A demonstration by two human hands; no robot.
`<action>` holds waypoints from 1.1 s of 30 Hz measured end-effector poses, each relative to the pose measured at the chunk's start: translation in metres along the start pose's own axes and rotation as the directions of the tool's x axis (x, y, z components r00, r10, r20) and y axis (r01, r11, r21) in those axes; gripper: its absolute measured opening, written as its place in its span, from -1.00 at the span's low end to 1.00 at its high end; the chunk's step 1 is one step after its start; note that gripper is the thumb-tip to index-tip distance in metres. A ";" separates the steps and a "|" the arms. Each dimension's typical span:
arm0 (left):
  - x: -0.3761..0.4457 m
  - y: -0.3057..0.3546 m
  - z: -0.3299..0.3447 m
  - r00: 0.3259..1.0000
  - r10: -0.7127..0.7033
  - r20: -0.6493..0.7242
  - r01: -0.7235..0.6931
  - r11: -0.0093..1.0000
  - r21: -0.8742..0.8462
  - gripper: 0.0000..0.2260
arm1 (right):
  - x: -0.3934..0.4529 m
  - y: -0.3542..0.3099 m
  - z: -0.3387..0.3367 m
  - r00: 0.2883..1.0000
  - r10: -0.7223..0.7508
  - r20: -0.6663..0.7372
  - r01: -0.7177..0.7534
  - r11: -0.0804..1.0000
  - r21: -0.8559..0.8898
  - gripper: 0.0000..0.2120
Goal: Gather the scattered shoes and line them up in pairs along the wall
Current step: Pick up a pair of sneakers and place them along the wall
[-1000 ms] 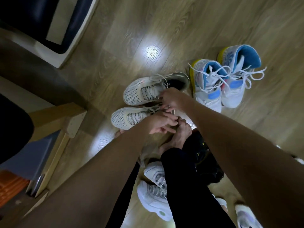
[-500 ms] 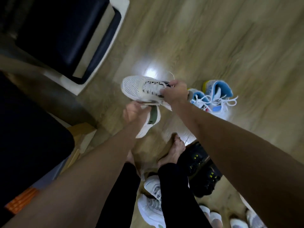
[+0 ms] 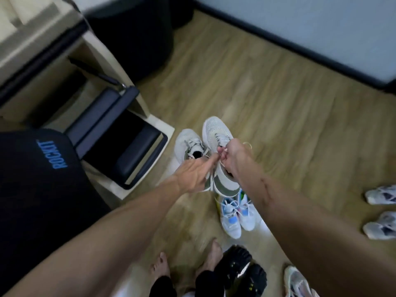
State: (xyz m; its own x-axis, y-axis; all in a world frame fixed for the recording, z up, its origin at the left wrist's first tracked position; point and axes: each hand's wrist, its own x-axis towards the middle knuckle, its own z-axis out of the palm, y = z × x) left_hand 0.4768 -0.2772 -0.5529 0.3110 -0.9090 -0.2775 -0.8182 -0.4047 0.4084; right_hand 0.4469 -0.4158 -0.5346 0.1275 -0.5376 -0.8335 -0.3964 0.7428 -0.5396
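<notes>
A wood-plank floor [image 3: 278, 116] fills most of the view, seen from above. A pale wall [image 3: 321, 28] with a dark baseboard [image 3: 278, 45] runs along the far right edge; this is presumably where the shoes are to be lined up. At far left stands light-coloured furniture [image 3: 25, 52], and a black chair back [image 3: 42, 189] printed with blue lettering takes up the near left.

Two bare forearms reach forward from the bottom of the frame, meeting near the centre. Each hand carries one shoe of a white mesh sneaker pair, toes pointing away toward the wall. The left hand [image 3: 192, 174] holds the left sneaker [image 3: 188, 144] near its heel, though how its fingers close on the shoe is hidden. The right hand [image 3: 232, 157] has its fingers curled around the collar and laces of the right sneaker [image 3: 216, 133]. Holding them side by side probably lets both be set down together as a matched pair.

On the floor just below the hands lies a white and blue sneaker pair [image 3: 235, 215]. Black toe shoes [image 3: 240, 269] sit beside the person's bare feet [image 3: 212, 256] at the near edge. Two more white sneakers [image 3: 379, 211] rest at the right edge, and another pale sneaker [image 3: 297, 284] shows at the near right.
</notes>
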 end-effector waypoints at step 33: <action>0.119 0.059 -0.497 0.992 0.113 -0.057 -0.082 0.914 0.397 -0.72 | -0.260 -0.384 0.002 0.529 -0.524 0.668 0.836 0.186 -0.516 -0.77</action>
State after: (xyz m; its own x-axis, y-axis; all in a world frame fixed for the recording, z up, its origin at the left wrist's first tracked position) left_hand 0.7061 -0.4589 -0.1301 0.2434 -0.9532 -0.1791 -0.9653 -0.2561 0.0511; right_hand 0.5676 -0.5603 -0.1109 0.8824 -0.4064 -0.2372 -0.4361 -0.5173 -0.7363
